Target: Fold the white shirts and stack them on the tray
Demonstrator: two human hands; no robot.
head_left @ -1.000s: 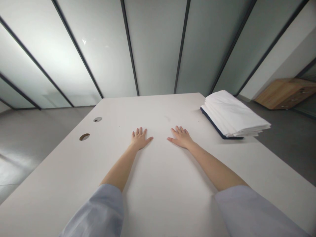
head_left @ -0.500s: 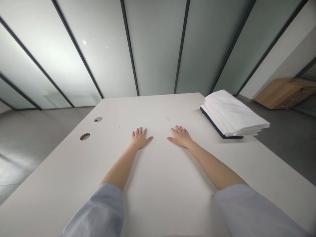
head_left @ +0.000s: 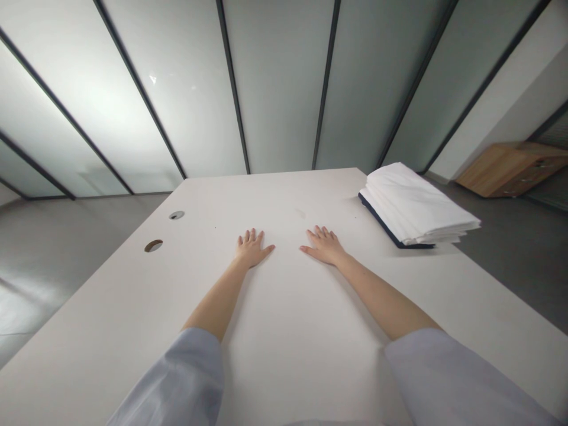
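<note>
My left hand [head_left: 252, 249] lies flat on the white table [head_left: 284, 319], palm down, fingers spread. Mirroring it a short way to the right, my right hand [head_left: 325, 246] also rests palm down with its fingers apart. Neither hand holds anything. Beyond my right hand, at the table's right edge, sits a stack of folded white cloth [head_left: 415, 201]. A dark blue layer [head_left: 390, 228] shows beneath the white folds, apart from my fingers.
Two round holes pierce the table's left side: one with a grey cover [head_left: 176, 215], one uncovered [head_left: 153, 245]. Frosted glass panels [head_left: 279, 89] stand behind the table. A wooden cabinet [head_left: 501, 168] is on the floor at the far right.
Both hands stay in place on the table. Only a very slight shift of the camera view is visible.
</note>
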